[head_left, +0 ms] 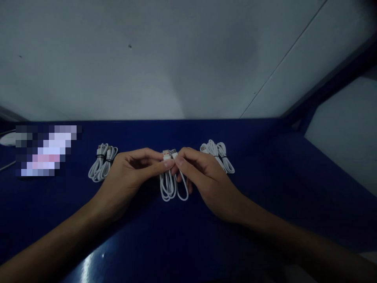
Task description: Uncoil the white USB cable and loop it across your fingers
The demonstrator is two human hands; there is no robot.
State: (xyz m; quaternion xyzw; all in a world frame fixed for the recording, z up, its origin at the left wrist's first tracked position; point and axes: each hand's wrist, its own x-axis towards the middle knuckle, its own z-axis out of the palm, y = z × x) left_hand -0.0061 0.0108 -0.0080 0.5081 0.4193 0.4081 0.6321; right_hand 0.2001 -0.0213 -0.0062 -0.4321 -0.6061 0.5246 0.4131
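I look down on a glossy, dark-blue tabletop [165, 239], pale glare streaking its nearer left part. Toward its far edge I have white cable coils with dark ties [98, 169] and, well apart to the right, more white coils [219, 155]. Farther left, I get a white rounded object [9, 139] beside a bright, pixelated item [50, 151].
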